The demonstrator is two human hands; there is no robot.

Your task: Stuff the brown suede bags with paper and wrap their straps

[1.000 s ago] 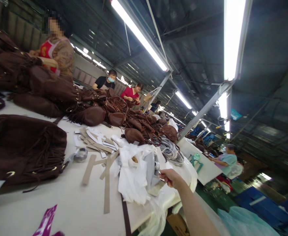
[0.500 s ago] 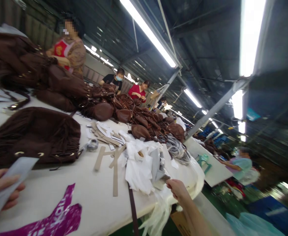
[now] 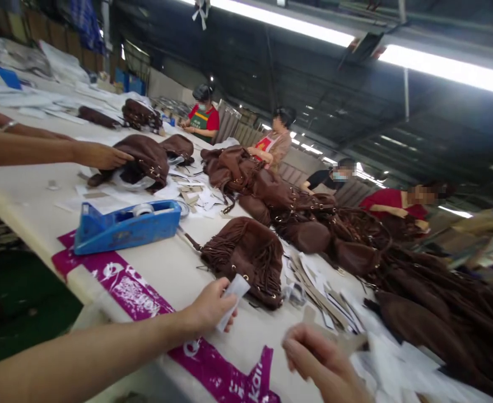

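Observation:
My left hand [image 3: 209,307] is closed on a small white card [image 3: 233,295], held just in front of a brown fringed bag [image 3: 249,257] lying on the white table [image 3: 40,215]. My right hand [image 3: 319,361] is low at the front, fingers curled and pinched; it is blurred, and a thin tan strip [image 3: 343,342] seems to be between its fingers. A magenta printed sheet [image 3: 145,294] lies under both hands.
A blue tape dispenser [image 3: 126,226] stands at the left. Another person's hands [image 3: 101,155] rest on a brown bag [image 3: 145,159]. Piles of brown bags [image 3: 322,224] and loose card strips [image 3: 317,291] cover the middle and right. Several people work along the far side.
The view has swung left along the table. My right hand has come back from the white bags at the table's end. My left hand still holds the white card, now by the fringed bag.

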